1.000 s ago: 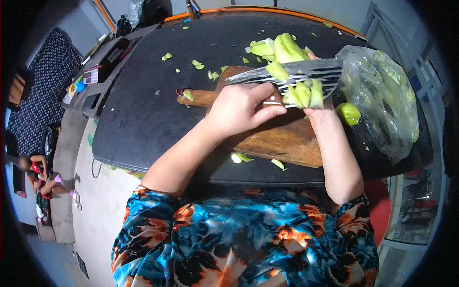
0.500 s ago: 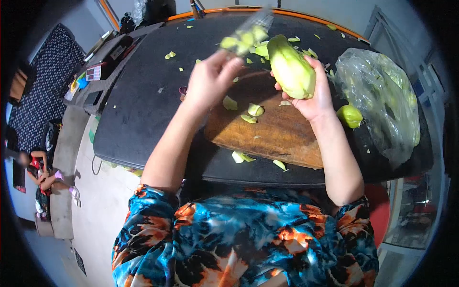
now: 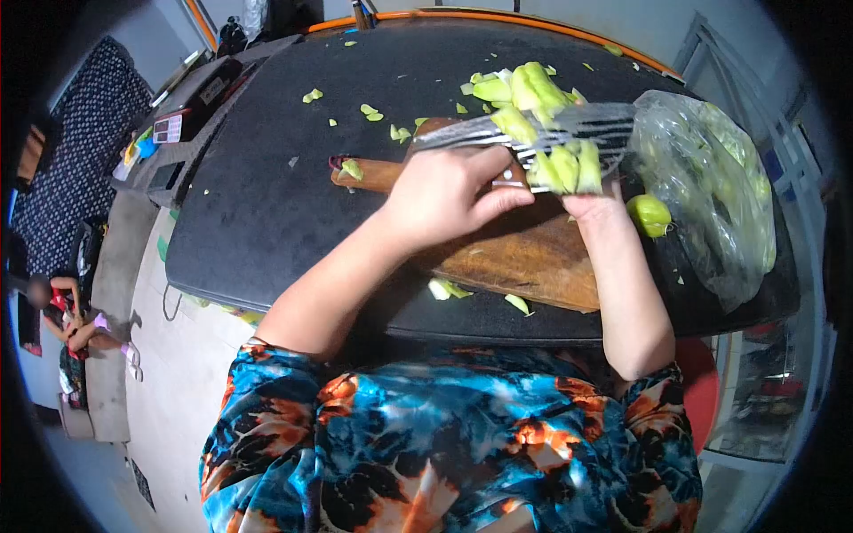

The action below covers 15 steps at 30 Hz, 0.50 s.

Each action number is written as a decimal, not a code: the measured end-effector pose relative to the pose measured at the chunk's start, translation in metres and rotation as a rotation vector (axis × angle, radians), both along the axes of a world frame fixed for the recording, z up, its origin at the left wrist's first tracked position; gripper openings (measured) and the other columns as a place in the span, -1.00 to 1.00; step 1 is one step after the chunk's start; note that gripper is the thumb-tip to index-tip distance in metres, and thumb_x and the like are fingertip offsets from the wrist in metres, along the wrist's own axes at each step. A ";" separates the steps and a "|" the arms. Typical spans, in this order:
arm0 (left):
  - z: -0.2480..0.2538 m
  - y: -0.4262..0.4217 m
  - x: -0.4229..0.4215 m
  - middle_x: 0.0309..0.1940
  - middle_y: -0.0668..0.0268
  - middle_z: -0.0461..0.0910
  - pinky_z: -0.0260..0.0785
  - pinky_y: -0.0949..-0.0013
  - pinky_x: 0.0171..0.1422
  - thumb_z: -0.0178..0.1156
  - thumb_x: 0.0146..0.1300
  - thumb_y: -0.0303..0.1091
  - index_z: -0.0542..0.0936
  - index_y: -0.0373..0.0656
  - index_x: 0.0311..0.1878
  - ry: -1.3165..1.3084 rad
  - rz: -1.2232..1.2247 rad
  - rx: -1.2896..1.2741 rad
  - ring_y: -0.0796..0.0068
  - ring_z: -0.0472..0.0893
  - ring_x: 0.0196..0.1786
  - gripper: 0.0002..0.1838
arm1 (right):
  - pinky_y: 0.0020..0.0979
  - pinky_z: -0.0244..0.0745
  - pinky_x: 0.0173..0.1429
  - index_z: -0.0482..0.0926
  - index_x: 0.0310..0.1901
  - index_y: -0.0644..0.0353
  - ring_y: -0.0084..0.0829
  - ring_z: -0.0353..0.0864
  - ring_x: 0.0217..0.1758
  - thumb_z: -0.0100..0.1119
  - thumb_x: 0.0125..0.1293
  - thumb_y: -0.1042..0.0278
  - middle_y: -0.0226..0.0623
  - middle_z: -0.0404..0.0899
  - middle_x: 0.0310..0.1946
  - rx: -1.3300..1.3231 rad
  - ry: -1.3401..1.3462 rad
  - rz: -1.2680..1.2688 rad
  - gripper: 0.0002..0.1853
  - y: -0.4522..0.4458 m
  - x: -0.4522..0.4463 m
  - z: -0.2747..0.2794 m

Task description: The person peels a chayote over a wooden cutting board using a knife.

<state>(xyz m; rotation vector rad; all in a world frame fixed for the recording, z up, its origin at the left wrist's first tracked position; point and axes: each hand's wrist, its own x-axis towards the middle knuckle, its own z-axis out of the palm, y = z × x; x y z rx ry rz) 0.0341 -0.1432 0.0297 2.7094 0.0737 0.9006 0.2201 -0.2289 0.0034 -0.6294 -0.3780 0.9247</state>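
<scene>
My left hand (image 3: 453, 195) is closed around the brown riveted handle of a knife (image 3: 510, 175). The broad blade is smeared by motion, and several pale green slices (image 3: 564, 169) cling to it. Behind the blade, my right hand (image 3: 595, 206) is mostly hidden; it grips a long peeled green fruit (image 3: 538, 86) whose upper part shows above the blade. Under both hands lies a wooden cutting board (image 3: 506, 266), its handle pointing left with a bit of peel on it.
A clear plastic bag (image 3: 711, 195) of green produce lies at the right, beside a whole green fruit (image 3: 649, 216). Peel scraps (image 3: 449, 290) are scattered over the black table (image 3: 258, 231). A person (image 3: 75, 320) sits at the far left.
My left hand has swung the knife rightward and down, so its blade now crosses in front of my right hand. The fruit sits slightly higher and is partly covered by the blade.
</scene>
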 end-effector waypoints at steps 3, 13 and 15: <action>0.001 0.011 0.000 -0.49 0.11 0.61 0.47 0.18 -0.30 0.26 0.24 -0.09 0.60 -0.12 -0.19 -0.066 0.157 0.010 0.06 0.65 -0.38 -0.71 | -0.24 0.59 -0.16 0.50 0.06 0.24 -0.20 0.64 -0.05 0.06 0.29 -0.16 -0.16 0.60 -0.07 -0.153 -0.013 0.013 -0.42 -0.011 -0.014 0.010; -0.007 0.067 -0.004 -0.46 0.07 0.65 0.46 0.26 -0.24 0.18 0.32 0.03 0.65 -0.21 -0.13 -0.126 0.320 -0.481 0.29 0.66 -0.38 -0.57 | -0.25 0.53 -0.31 0.52 0.05 0.16 -0.15 0.68 -0.29 0.05 0.27 -0.14 -0.22 0.65 -0.20 -0.134 -0.144 0.259 -0.47 -0.009 -0.003 0.015; -0.002 0.043 -0.005 -0.49 0.09 0.63 0.46 0.23 -0.27 0.21 0.29 0.05 0.64 -0.20 -0.22 -0.068 0.195 -0.388 0.24 0.66 -0.40 -0.58 | -0.25 0.53 -0.30 0.51 0.07 0.12 -0.16 0.67 -0.21 0.05 0.28 -0.17 -0.24 0.63 -0.13 -0.211 -0.078 0.144 -0.46 -0.009 -0.003 0.014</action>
